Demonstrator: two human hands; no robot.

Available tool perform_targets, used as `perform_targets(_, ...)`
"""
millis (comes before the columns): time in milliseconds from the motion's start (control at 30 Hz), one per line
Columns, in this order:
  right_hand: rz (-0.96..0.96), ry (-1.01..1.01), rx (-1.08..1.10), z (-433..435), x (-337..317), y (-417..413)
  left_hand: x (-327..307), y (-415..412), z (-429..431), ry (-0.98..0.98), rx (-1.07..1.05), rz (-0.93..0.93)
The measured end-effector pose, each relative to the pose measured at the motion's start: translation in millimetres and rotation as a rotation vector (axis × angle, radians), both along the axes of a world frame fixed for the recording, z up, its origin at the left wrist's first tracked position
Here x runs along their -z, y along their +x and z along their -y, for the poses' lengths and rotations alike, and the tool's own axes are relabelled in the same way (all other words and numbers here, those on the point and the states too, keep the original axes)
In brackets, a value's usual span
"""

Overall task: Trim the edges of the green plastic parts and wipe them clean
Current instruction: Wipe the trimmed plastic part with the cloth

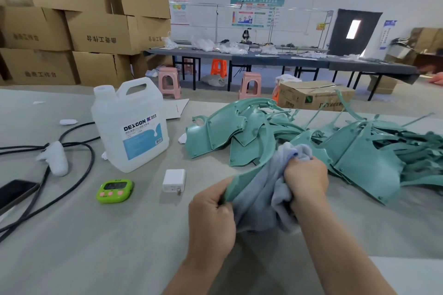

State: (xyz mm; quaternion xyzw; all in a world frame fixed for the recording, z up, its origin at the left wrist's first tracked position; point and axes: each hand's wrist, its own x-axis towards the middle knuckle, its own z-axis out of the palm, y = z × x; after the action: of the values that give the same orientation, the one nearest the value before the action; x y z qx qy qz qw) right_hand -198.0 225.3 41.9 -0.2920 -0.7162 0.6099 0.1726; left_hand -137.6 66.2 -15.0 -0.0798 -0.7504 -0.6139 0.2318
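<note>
My left hand (212, 220) grips the near end of a curved green plastic part (260, 151) that arcs up and away over the table. My right hand (305, 179) clutches a bunched grey cloth (261, 201) against that part; the cloth hangs down between both hands and hides the part's middle. A heap of several more green plastic parts (359, 151) lies on the table behind and to the right.
On the grey table (96, 246) stand a white DEXCON jug (130, 127), a green timer (114, 190), a white charger (174, 180), black cables (72, 175), a phone (14, 193) and a white controller (54, 158). Cardboard boxes (84, 26) and stools stand beyond.
</note>
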Motion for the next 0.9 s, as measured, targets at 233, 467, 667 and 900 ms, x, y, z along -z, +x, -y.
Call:
perform_targets(233,0.112,-0.17,-0.369,-33,17,15,5,-2,10,-0.592,-0.341,-0.607)
perform_targets(467,-0.029,-0.32,-0.7,-24,41,47,3,-3,4,-0.799,-0.34,-0.799)
perform_targets(667,-0.109,-0.614,-0.548,-17,43,47,2,-3,4,-0.413,-0.437,-0.312)
perform_targets(900,-0.169,-0.239,-0.522,-17,42,46,8,-9,-24,0.712,0.232,0.307)
